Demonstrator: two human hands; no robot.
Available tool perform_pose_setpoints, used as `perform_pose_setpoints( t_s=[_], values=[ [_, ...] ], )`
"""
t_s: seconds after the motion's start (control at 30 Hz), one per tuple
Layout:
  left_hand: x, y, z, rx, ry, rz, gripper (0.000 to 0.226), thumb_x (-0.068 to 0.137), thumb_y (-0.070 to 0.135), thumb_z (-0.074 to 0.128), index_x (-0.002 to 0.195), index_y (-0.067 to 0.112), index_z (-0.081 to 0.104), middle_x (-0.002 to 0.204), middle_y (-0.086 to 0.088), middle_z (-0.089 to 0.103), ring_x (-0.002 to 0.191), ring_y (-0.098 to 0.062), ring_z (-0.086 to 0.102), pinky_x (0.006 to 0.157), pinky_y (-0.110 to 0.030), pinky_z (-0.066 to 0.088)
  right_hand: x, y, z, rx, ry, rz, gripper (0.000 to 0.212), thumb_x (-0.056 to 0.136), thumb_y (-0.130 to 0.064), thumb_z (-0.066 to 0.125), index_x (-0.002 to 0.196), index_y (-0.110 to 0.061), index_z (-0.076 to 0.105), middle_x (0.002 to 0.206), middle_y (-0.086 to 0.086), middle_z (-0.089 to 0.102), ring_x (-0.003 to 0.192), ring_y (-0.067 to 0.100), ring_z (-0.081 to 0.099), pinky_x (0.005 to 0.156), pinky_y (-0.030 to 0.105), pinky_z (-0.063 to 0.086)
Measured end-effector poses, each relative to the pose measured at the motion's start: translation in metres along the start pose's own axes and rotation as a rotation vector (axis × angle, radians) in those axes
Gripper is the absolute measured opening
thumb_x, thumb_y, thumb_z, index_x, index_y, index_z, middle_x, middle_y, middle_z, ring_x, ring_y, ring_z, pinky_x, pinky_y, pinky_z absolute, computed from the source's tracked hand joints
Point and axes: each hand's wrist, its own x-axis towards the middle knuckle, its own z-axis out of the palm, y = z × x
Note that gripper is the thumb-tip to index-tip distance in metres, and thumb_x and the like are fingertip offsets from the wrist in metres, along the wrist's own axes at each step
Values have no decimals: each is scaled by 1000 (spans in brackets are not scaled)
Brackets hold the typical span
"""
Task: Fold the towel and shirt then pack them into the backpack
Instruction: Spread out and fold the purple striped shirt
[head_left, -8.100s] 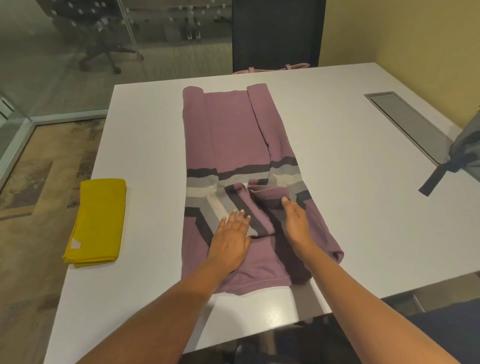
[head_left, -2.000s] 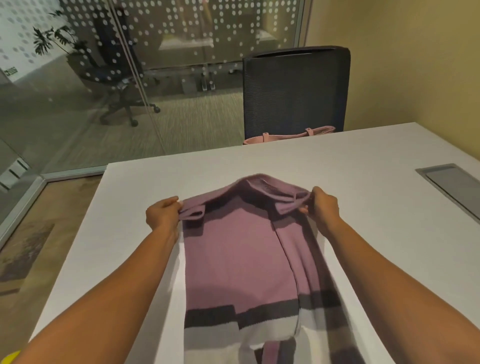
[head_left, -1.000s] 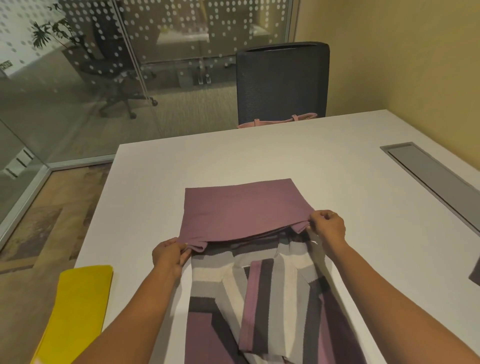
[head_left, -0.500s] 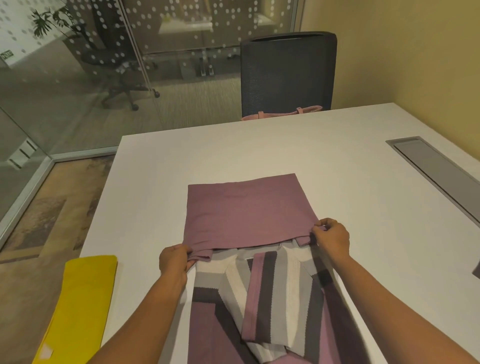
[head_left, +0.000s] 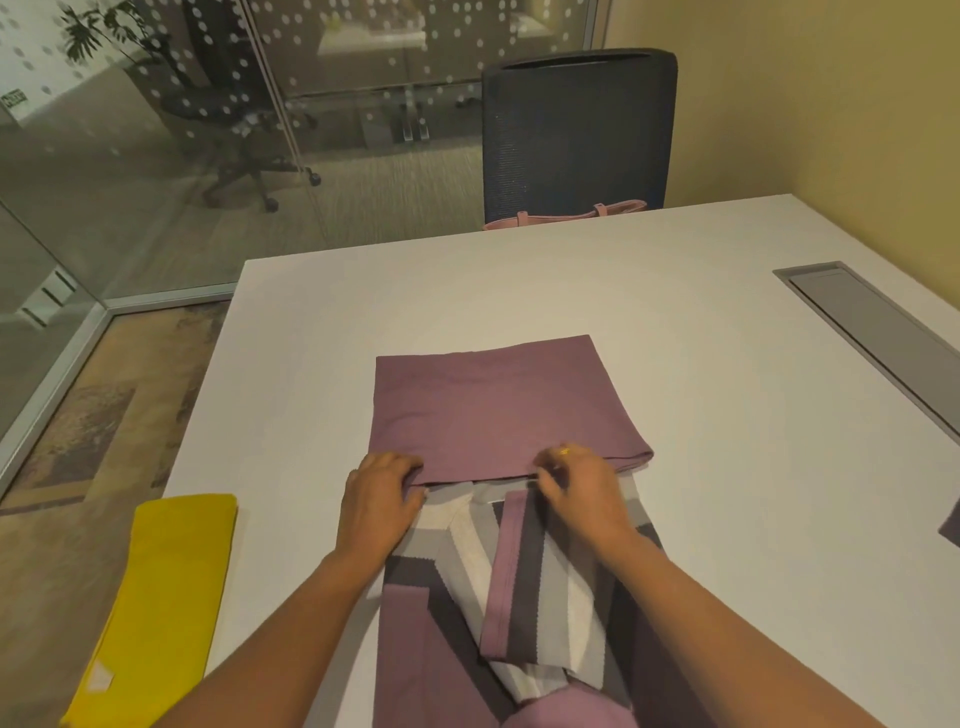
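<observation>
A white counter (head_left: 675, 364) fills the foreground of a room with a yellow wall and a glass partition (head_left: 363, 104). Nearest the camera, the shirt (head_left: 498, 410) lies lengthwise down the middle of the counter. It is mauve knit, crossed by dark grey, light grey and cream bands, with a narrow striped flap folded loosely over its middle. Its far end is doubled back toward the person as a smooth, plain mauve panel, flat and roughly square.

Both hands sit at the near edge of that panel. The left hand (head_left: 379, 504) is at the panel's left corner, fingers curled over the hem and gripping it. The right hand (head_left: 584, 499), wearing a gold ring (head_left: 564, 451), is inboard of the right corner, fingertips bent and pinching the same hem. The striped part runs beneath both wrists.

The yellow towel (head_left: 166, 587) lies folded in a long strip at the counter's left edge, well apart from the shirt. A grey recessed lid (head_left: 872, 332) is set into the counter on the right. Past the far edge stands a dark mesh chair (head_left: 576, 135) holding something pink with straps (head_left: 566, 214).
</observation>
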Motion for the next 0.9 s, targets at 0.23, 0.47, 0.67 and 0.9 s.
perform_pose_setpoints(
  t_s=[0.23, 0.47, 0.67, 0.9],
  values=[
    [10, -3, -9, 105, -41, 5, 24, 88, 13, 61, 110, 11, 69, 110, -8, 68, 100, -26, 61, 84, -31, 48, 0, -73, 52, 104, -385, 188, 24, 86, -31, 61, 95, -12, 73, 95, 9, 71, 90, 24, 64, 76, 30, 50],
    [-1, -23, -17, 113, 82, -108, 16, 86, 11, 63, 99, 4, 70, 98, -12, 66, 92, -26, 58, 71, -30, 45, 3, -100, 72, 159, -334, 458, 52, 82, -58, 57, 54, -17, 43, 63, 1, 50, 69, 23, 51, 50, 26, 31],
    [-9, -24, -19, -32, 184, -277, 18, 86, 16, 65, 97, 2, 69, 94, -13, 68, 76, -21, 59, 68, -25, 43, 4, -103, 74, 274, -279, 481, 26, 88, -30, 56, 86, -9, 71, 85, 4, 67, 73, 18, 54, 61, 22, 38],
    [-22, -16, -21, -99, 233, -139, 12, 86, 7, 62, 97, 8, 65, 101, -5, 63, 79, -14, 57, 67, -21, 43, -1, -92, 56, 301, -104, 451, 15, 80, -26, 59, 68, -17, 55, 60, -7, 52, 53, 9, 44, 49, 22, 31]
  ],
)
